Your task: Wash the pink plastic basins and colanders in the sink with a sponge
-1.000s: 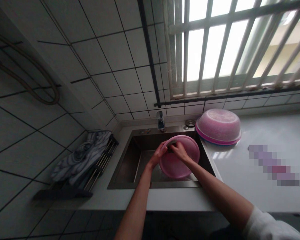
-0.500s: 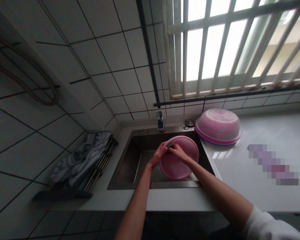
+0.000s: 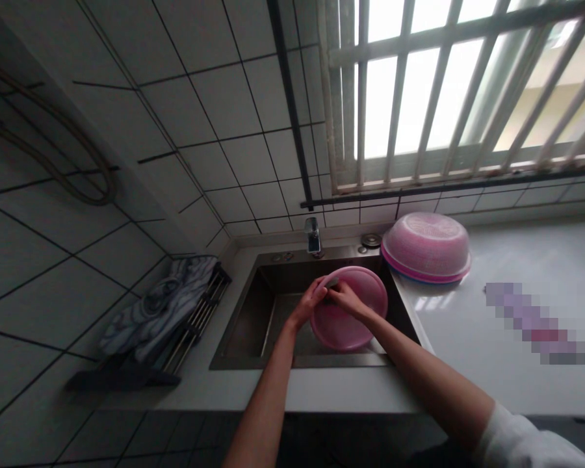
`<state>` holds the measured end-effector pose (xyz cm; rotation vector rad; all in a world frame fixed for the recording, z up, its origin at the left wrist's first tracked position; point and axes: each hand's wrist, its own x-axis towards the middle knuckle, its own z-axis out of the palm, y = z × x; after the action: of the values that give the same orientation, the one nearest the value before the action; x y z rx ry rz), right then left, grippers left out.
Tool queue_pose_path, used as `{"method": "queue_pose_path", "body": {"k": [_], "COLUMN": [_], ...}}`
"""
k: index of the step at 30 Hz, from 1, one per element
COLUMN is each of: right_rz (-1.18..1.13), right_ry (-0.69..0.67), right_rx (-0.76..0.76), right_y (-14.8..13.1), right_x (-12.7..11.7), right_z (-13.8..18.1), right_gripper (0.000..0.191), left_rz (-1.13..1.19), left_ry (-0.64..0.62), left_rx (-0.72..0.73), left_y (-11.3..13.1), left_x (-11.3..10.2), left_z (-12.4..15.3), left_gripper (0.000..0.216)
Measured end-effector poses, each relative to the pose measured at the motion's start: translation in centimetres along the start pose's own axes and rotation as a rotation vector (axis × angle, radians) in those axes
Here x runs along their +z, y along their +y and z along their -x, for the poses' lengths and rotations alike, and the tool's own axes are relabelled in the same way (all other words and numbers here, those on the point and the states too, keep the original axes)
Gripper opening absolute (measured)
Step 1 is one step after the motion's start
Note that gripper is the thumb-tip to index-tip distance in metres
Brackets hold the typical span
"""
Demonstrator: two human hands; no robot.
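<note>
Fingers of your left hand [image 3: 308,304] grip the pink basin [image 3: 358,315] by its rim, tilted in the sink [image 3: 251,322], so your right hand [image 3: 347,298], closed on a grey pad [image 3: 332,283], can rub inside.

Steel sink [image 3: 253,312] in pale counter [image 3: 492,338]. Behind sink: faucet [image 3: 312,235], white tiled wall [image 3: 214,97], barred window [image 3: 419,97] with bright daylight. Left of sink: rack [image 3: 199,312] with cloth [image 3: 160,305], hose [image 3: 78,146] on wall above.
</note>
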<state>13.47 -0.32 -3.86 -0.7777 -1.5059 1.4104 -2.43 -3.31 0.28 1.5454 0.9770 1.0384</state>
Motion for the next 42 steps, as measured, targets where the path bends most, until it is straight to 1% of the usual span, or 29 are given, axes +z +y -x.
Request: {"method": "queue_pose_path", "body": {"k": [3, 4, 5, 8, 9, 10, 11, 14, 15, 16, 17, 20, 21, 22, 23, 26, 27, 28, 32, 33, 34, 35, 37, 38, 39, 40, 42], "right_rz": [0.033, 0.034, 0.028, -0.002, -0.003, 0.003, 0.014, 0.044, 0.039, 0.025, 0.009, -0.016, -0.014, -0.014, -0.014, -0.018, -0.021, -0.027, -0.065, -0.065, -0.059, -0.048, -0.028, -0.026, -0.029, -0.036, -0.042], "right_ry": [-0.183, -0.200, -0.178, 0.026, 0.068, 0.066, 0.023, -0.184, -0.206, -0.185, -0.127, 0.105, 0.135, 0.118, 0.061, -0.167, -0.191, -0.169, 0.120, 0.145, 0.123, 0.067, -0.085, -0.139, -0.152, -0.119, 0.030], "right_rx": [-0.012, -0.012, -0.009, -0.011, -0.021, -0.035, -0.050, -0.061, -0.053, -0.042, -0.029, -0.003, -0.005, -0.012, -0.022, -0.035, -0.031, -0.025, 0.000, -0.001, -0.006, -0.014, -0.025, -0.024, -0.019, -0.013, -0.001], "right_y": [0.1, 0.1, 0.1, -0.1, -0.2, -0.2, -0.3, -0.3, -0.3, -0.3, -0.2, 0.0, 0.1, 0.2, 0.3, 0.5, 0.5, 0.5, 0.4, 0.3, 0.3, 0.3, 0.3, 0.3, 0.3, 0.3, 0.2], "right_x": [0.4, 0.3, 0.2, -0.3, -0.3, -0.3, -0.1, 0.6, 0.7, 0.6, 0.5, -0.3, -0.5, -0.5, -0.4, 0.2, 0.2, 0.2, -0.6, -0.6, -0.5, -0.4, 0.1, 0.2, 0.2, 0.0, -0.6], "right_z": [0.3, 0.3, 0.2, 0.0, 0.0, 0.0, 0.1, 0.5, 0.6, 0.5, 0.4, -0.1, -0.2, -0.2, -0.2, 0.1, 0.1, 0.1, -0.3, -0.3, -0.3, -0.2, 0.0, 0.1, 0.1, 0.0, -0.3], "right_gripper": [0.023, 0.023, 0.024, 0.027, 0.028, 0.028, 0.027, 0.022, 0.022, 0.023, 0.025, 0.028, 0.028, 0.029, 0.030, 0.030, 0.030, 0.029, 0.026, 0.025, 0.025, 0.024, 0.024, 0.024, 0.024, 0.024, 0.026], "left_rz": [-0.008, -0.007, -0.001, 0.027, 0.038, 0.046, 0.050, 0.040, 0.035, 0.034, 0.037, 0.043, 0.043, 0.043, 0.042, 0.026, 0.021, 0.018, 0.028, 0.027, 0.025, 0.022, 0.020, 0.021, 0.025, 0.032, 0.043], "left_ry": [0.004, 0.001, -0.002, 0.007, 0.015, 0.021, 0.026, 0.028, 0.027, 0.024, 0.021, 0.023, 0.027, 0.030, 0.034, 0.042, 0.042, 0.037, 0.026, 0.030, 0.035, 0.036, 0.031, 0.026, 0.022, 0.019, 0.019], "left_rx": [-0.007, -0.012, -0.016, -0.016, -0.018, -0.023, -0.031, -0.042, -0.035, -0.028, -0.021, -0.013, -0.017, -0.023, -0.030, -0.039, -0.035, -0.031, -0.017, -0.018, -0.019, -0.021, -0.022, -0.022, -0.021, -0.018, -0.014], "left_y": [0.1, 0.2, 0.3, 0.5, 0.6, 0.6, 0.6, 0.5, 0.5, 0.5, 0.5, 0.4, 0.3, 0.2, 0.0, -0.2, -0.2, -0.1, 0.2, 0.2, 0.3, 0.3, 0.2, 0.2, 0.2, 0.2, 0.3], "left_x": [-0.1, -0.1, -0.1, 0.1, 0.2, 0.2, 0.2, 0.0, 0.0, 0.0, 0.0, 0.0, 0.0, 0.0, 0.0, -0.2, -0.2, -0.1, 0.1, 0.1, 0.1, 0.1, -0.1, -0.1, -0.1, -0.1, 0.1], "left_z": [0.1, 0.1, 0.1, 0.2, 0.2, 0.2, 0.2, 0.3, 0.2, 0.2, 0.2, 0.1, 0.0, 0.0, 0.1, 0.1, 0.1, 0.1, 0.1, 0.1, 0.1, 0.1, 0.2, 0.2, 0.2, 0.2, 0.1], "left_gripper": [0.056, 0.056, 0.057, 0.057, 0.057, 0.057, 0.057, 0.057, 0.057, 0.056, 0.056, 0.056, 0.056, 0.057, 0.058, 0.060, 0.060, 0.060, 0.058, 0.058, 0.059, 0.059, 0.059, 0.058, 0.058, 0.058, 0.059]}}
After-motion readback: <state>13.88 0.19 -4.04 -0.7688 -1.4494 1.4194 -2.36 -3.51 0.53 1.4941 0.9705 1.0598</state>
